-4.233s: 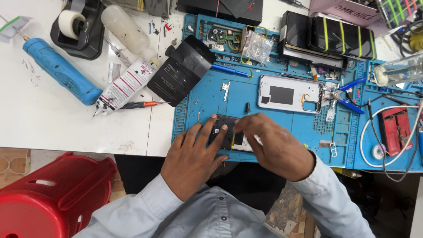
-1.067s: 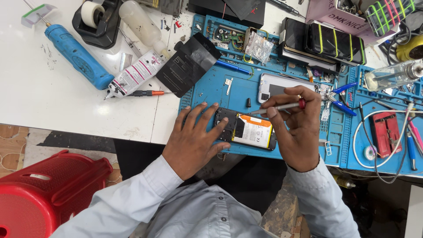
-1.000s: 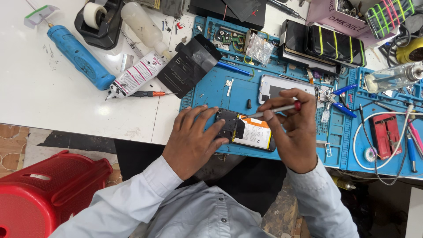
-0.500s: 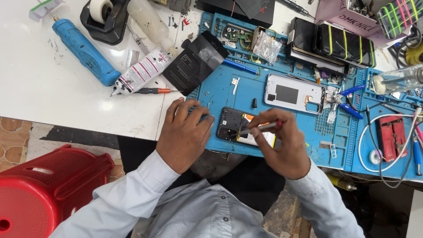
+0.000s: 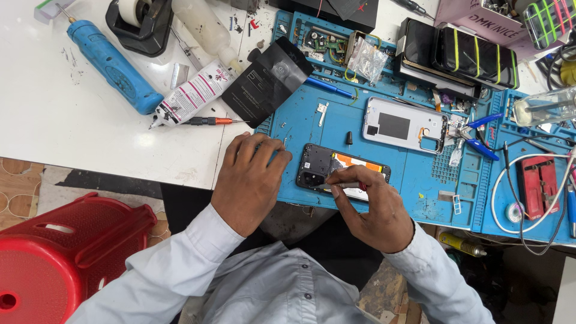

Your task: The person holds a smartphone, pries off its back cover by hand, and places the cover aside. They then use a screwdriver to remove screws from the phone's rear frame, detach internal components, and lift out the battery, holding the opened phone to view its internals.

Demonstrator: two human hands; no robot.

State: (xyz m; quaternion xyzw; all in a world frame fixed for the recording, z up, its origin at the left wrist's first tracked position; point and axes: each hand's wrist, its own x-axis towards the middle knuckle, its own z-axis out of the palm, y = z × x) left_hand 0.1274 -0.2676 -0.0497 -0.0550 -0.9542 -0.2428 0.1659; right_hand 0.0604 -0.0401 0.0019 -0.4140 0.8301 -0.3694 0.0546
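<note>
On the blue work mat [image 5: 420,174] that covers the right part of the white desk [image 5: 72,120], an opened phone [image 5: 341,174] lies with its back off, dark frame and orange-edged battery showing, close to the mat's near edge. The left hand [image 5: 249,183] rests palm down just left of the phone, fingers spread and bent onto the mat, their tips at or near the phone's left end; it grips nothing, and whether it touches the phone cannot be told. The right hand [image 5: 375,207] comes in from the near side, wrist bent, thumb and fingers pinched together on a slim metal tool [image 5: 342,185] held nearly level, its tip over the phone's lower left part.

Half a second ago the left hand lay a little farther left and the right hand held the tool higher over the battery; the tool is now lower and nearer the phone's camera end. A second ago the left hand covered the phone's left end and the tool was raised above it.

Beyond the phone lies a grey back cover [image 5: 403,126], well apart. Left of the mat are a black pouch [image 5: 273,78], a white tube [image 5: 192,96] and a blue electric screwdriver [image 5: 111,63]. A red stool [image 5: 66,252] stands below the desk's edge.
</note>
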